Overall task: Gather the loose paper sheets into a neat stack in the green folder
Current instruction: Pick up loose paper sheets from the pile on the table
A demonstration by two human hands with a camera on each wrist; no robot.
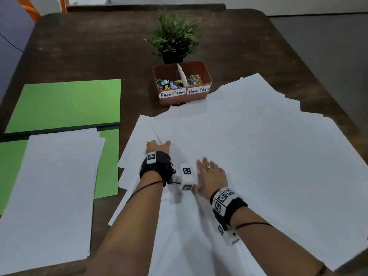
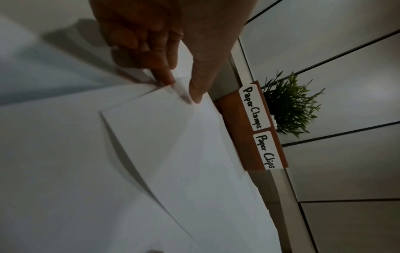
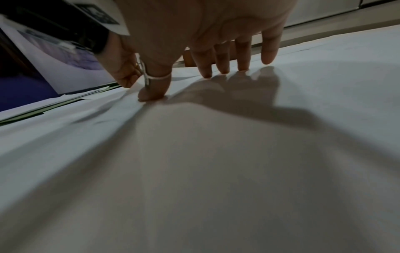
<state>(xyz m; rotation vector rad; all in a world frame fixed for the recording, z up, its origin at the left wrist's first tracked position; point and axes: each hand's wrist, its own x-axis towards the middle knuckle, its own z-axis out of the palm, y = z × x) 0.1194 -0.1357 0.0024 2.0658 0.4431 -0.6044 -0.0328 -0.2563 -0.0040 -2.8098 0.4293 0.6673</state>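
1. Pinching a sheet corner (image 2: pixel 173 89), the left hand (image 1: pixel 157 149) grips it with thumb and forefinger.
2. Right hand (image 1: pixel 212 176) presses flat, fingers straight, on the loose sheets (image 1: pixel 258 146).
3. Green folder (image 1: pixel 65 104) lies open at nine o'clock, holding a stack (image 1: pixel 51 186).

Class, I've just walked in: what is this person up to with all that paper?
A person is gathering loose white sheets spread over a dark table. The left hand pinches the corner of one sheet, lifting it, while the right hand presses flat on the pile. An open green folder at the left already holds a stack of paper.
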